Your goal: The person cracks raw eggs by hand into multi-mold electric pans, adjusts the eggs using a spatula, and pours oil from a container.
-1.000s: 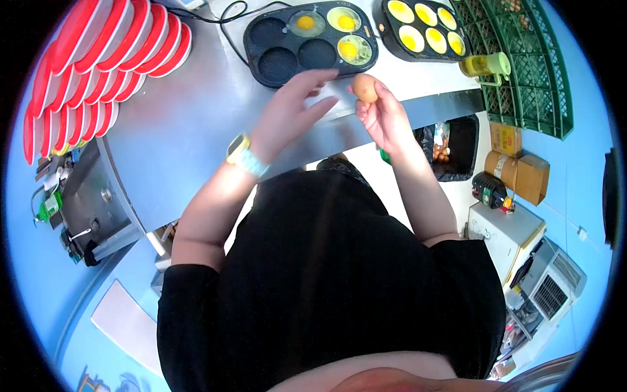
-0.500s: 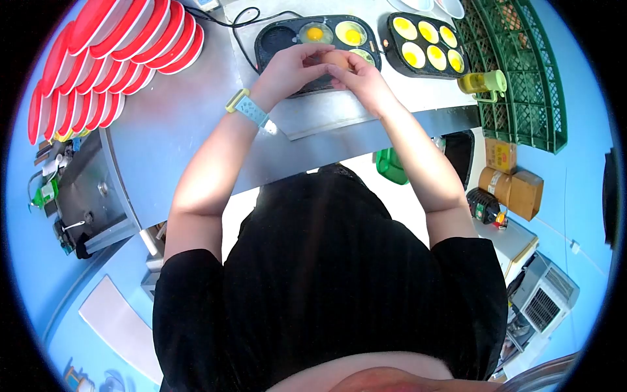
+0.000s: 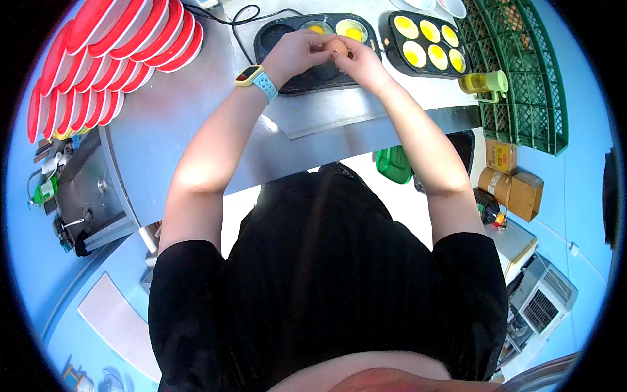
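My left fingers [image 3: 319, 40] and right fingers [image 3: 358, 55] pinch an egg [image 3: 336, 47] from both sides, above the left black pan [image 3: 353, 83]. I judge I'm cracking it; parting the shell calls for an even pull, low over the near middle well [image 3: 324, 72].

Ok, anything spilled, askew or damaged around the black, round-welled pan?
No visible spill or damage stands out. Only the thin black cable looks untidy, loosely looped beside the pan. The left hand and right hand hold a brown-shelled egg over that pan; any crack is too small to tell.
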